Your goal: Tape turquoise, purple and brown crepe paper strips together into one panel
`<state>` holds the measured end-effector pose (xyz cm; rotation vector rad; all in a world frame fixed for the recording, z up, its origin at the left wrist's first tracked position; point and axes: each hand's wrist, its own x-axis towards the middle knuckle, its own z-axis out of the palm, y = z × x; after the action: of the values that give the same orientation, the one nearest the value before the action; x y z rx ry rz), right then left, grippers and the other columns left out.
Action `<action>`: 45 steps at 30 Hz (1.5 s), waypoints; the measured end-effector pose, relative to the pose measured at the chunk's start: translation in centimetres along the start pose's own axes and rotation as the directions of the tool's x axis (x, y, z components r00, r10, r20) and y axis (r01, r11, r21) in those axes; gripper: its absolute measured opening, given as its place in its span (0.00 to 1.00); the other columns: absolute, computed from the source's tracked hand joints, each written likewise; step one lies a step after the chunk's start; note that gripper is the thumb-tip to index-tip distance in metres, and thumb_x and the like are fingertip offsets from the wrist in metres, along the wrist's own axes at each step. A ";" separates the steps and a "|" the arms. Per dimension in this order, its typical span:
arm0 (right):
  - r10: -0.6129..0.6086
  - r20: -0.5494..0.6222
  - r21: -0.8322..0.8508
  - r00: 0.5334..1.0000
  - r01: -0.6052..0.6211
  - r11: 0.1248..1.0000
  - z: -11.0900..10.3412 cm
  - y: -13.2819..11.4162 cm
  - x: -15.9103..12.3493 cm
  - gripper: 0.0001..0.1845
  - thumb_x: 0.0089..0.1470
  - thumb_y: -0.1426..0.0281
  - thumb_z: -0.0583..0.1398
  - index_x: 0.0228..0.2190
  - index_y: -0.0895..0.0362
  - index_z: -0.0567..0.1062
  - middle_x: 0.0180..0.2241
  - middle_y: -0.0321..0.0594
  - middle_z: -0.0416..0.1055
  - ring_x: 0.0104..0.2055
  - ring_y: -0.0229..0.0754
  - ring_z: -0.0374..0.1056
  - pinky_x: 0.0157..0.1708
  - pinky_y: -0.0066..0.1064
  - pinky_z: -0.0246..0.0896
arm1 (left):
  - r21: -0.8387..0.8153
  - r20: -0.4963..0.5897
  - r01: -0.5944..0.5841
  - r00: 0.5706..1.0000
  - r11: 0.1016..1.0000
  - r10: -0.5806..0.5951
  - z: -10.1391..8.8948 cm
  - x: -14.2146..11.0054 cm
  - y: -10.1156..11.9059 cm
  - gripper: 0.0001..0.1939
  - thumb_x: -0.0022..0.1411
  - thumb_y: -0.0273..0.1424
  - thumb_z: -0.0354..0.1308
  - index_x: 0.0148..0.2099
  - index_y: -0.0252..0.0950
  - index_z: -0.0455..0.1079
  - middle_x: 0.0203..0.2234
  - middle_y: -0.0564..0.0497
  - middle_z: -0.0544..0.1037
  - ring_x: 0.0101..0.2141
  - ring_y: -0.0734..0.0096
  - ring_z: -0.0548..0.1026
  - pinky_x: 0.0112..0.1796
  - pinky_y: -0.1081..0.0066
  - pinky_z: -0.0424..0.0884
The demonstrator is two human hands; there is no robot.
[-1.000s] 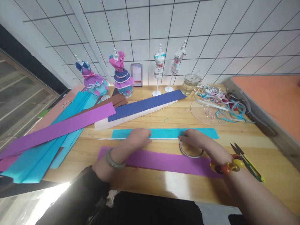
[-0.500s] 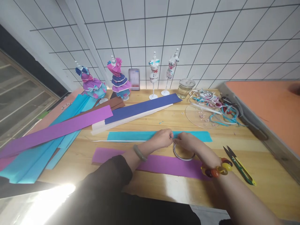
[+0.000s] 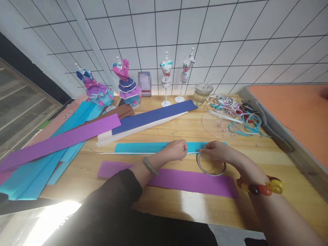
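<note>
My right hand pinches a thin roll of white tape that hangs as a ring below the fingers. From it a narrow white strip of tape runs left along the lower edge of a bright blue crepe paper strip. Over the middle of that paper, my left hand is closed with its fingertips on the tape strip; the exact grip is partly hidden. Nearer to me lies a purple paper strip, crossed by my left forearm.
Stacked paper strips lie at the left, with dark blue paper behind. Two dressed mini mannequins, two undressed ones, a phone and a jar stand along the wall. Tangled ribbons sit at right.
My right hand has moved right with the tape roll, away from my left hand, and a length of tape now shows between them. My right forearm now covers the thread snips.
</note>
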<state>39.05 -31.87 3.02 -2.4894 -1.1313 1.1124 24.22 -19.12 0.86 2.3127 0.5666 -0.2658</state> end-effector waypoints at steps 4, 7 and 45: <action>0.009 0.030 0.128 1.000 -0.012 0.992 -1.4 2.1 -1.3 0.19 0.47 0.52 0.56 0.20 0.55 0.63 0.16 0.29 0.54 0.18 0.32 0.53 0.18 0.27 0.53 | 0.005 -0.005 -0.012 1.000 1.000 0.012 0.0 0.0 0.0 0.08 0.56 0.26 0.49 0.39 0.37 0.64 0.26 0.56 0.76 0.26 0.76 0.75 0.28 0.76 0.64; 0.012 0.030 0.272 0.999 -0.020 0.962 -2.3 3.8 -2.0 0.22 0.40 0.49 0.61 0.20 0.55 0.65 0.15 0.29 0.54 0.18 0.32 0.52 0.18 0.27 0.53 | 0.009 -0.005 -0.021 1.000 1.000 0.021 -0.1 0.0 0.0 0.08 0.56 0.26 0.49 0.39 0.37 0.65 0.25 0.56 0.76 0.26 0.75 0.75 0.28 0.76 0.64; 0.122 -0.067 0.309 0.990 -0.096 0.946 -2.5 9.0 -2.1 0.21 0.45 0.52 0.58 0.32 0.57 0.72 0.17 0.28 0.53 0.19 0.31 0.48 0.17 0.25 0.46 | 0.105 -0.142 -0.067 0.987 0.992 0.082 1.1 0.5 -0.4 0.08 0.58 0.38 0.56 0.36 0.39 0.67 0.30 0.54 0.76 0.33 0.68 0.74 0.32 0.73 0.63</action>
<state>45.02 -39.31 1.95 -2.3523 -0.7409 1.1021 24.46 -19.41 -0.35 2.4590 0.5480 -0.0914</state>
